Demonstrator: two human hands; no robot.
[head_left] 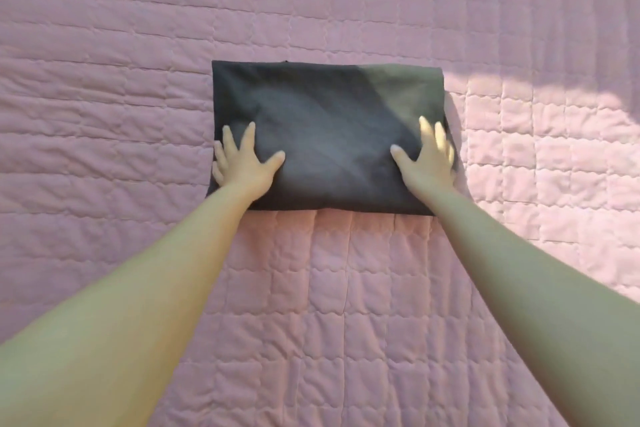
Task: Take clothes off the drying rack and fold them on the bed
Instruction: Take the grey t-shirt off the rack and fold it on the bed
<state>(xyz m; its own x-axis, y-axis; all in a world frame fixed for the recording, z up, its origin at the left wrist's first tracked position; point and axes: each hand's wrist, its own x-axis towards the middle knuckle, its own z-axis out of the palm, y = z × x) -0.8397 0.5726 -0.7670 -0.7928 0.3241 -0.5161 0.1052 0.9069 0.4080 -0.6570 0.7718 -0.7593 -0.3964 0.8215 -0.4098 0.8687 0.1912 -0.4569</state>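
Both hands flat on a folded dark garment on the bed

A dark grey garment [322, 128], folded into a neat rectangle, lies on the pink quilted bed cover [104, 80] around the middle of the scene, its long sides running left to right. The left hand [244, 163] rests on the garment's near left corner with fingers spread and straight, its outer fingers reaching over the left edge; the grip is released, only pressing. The right hand [427, 158] lies on the near right corner in the same way, fingers straight and pointing far, grip released, palm down on the cloth. Both bare forearms reach in from the near edge. A patch of sunlight falls across the cover to the right of the garment and brightens the fingers of the right hand
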